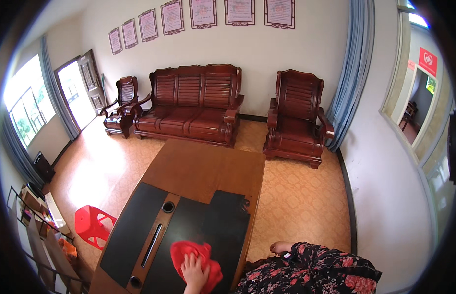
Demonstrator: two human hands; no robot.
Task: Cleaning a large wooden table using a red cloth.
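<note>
My left hand point(194, 272) comes in from the lower edge and lies flat on a crumpled red cloth point(181, 251), pressing it onto the black top of a long wooden table point(203, 166). The cloth sits at the near end of the table, just right of the wooden centre strip point(154, 241) with its slot and round holes. My right hand is out of sight. To the right of the table, floral-patterned clothing point(326, 272) fills the lower edge, with a bare foot point(281, 246) on the floor beside the table's corner.
A dark red wooden sofa point(193, 100) and two matching armchairs point(296, 115) point(122, 103) stand along the far wall. A red plastic stool point(92, 225) and a wire rack point(34, 220) are left of the table. Patterned floor lies to the right, blue curtains point(353, 73) hang beyond.
</note>
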